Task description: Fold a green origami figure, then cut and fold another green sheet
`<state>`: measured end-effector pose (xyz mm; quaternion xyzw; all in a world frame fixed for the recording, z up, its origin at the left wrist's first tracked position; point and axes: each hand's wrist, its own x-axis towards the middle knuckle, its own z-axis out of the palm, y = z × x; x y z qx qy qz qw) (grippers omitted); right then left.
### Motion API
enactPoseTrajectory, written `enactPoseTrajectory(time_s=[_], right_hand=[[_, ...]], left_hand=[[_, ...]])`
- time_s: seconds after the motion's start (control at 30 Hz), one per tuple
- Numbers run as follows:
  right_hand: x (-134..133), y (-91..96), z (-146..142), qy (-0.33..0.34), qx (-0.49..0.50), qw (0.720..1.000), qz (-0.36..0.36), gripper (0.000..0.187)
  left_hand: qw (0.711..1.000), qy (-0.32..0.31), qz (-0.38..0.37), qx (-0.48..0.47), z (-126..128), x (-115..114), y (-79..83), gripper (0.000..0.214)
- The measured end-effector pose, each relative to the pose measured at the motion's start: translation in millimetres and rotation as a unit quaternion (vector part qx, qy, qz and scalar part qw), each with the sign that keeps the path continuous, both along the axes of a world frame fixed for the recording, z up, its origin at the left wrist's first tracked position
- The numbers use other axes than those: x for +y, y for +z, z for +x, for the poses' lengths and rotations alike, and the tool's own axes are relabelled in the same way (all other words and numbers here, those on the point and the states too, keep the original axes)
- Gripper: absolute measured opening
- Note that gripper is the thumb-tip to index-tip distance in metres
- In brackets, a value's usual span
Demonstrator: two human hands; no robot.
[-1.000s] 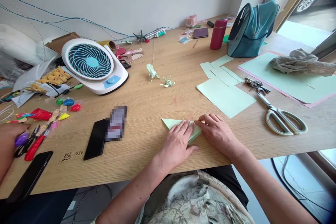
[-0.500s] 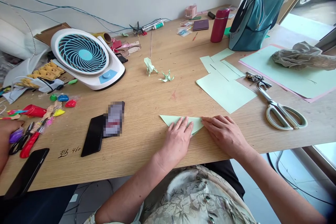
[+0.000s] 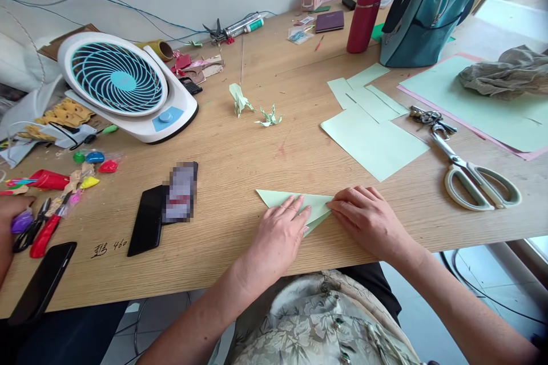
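Note:
A pale green paper folded into a triangle [image 3: 278, 198] lies on the wooden table [image 3: 240, 159] near its front edge. My left hand [image 3: 276, 236] lies flat on the triangle, fingers stretched out and pressing it down. My right hand [image 3: 368, 219] rests at the triangle's right corner, fingers flat and together on the fold. Neither hand lifts anything.
Green paper sheets [image 3: 372, 140], scissors [image 3: 475, 174] and keys lie to the right. Two folded paper figures [image 3: 252, 108], a desk fan [image 3: 124, 88], phones [image 3: 165, 205], a red bottle [image 3: 363, 17] and a teal bag [image 3: 432, 5] stand further off. Another person's hand [image 3: 12, 217] rests at the left edge.
My right hand has slid slightly right along the fold, and my left hand shifted a little left. The view has tilted down and left.

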<state>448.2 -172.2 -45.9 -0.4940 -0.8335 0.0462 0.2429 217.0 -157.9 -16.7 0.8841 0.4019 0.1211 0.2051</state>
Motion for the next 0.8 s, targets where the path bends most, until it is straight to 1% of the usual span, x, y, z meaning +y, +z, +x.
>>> enactPoseTrajectory(time_s=[0.07, 0.13, 0.27, 0.37, 0.47, 0.53, 0.6, 0.7, 0.8], right_hand=[[0, -1.8, 5, -0.001, 0.012, 1.000, -0.005, 0.018], [1, -2.5, 9, -0.001, 0.030, 0.999, -0.015, 0.018], [6, -0.7, 14, -0.002, 0.067, 0.997, -0.048, 0.018], [9, 2.0, 14, -0.008, 0.085, 0.993, -0.077, 0.016], [12, 3.8, 12, -0.021, 0.091, 0.991, -0.099, 0.014], [13, 4.2, 11, -0.025, 0.091, 0.990, -0.106, 0.012], [14, 4.3, 11, -0.027, 0.091, 0.990, -0.108, 0.011], [13, 5.0, 12, -0.030, 0.093, 0.990, -0.106, 0.009], [12, 6.4, 16, -0.031, 0.092, 0.989, -0.115, 0.010]], left_hand=[[1.000, -0.005, 0.013, 0.020, -4, 1, 2.0, 0.031], [1.000, 0.001, 0.009, 0.012, -7, 3, 5.0, 0.028], [0.999, 0.029, -0.026, -0.035, -10, 9, 14.0, 0.022], [0.997, 0.038, -0.048, -0.039, -9, 15, 22.8, 0.022], [0.997, 0.043, -0.065, 0.004, -3, 22, 33.0, 0.018], [0.994, 0.033, -0.086, 0.054, 1, 25, 39.4, 0.016], [0.990, 0.025, -0.092, 0.106, 6, 28, 44.2, 0.019], [0.984, 0.019, -0.086, 0.157, 9, 32, 47.3, 0.023], [0.982, 0.020, -0.077, 0.171, 9, 34, 46.8, 0.024]])
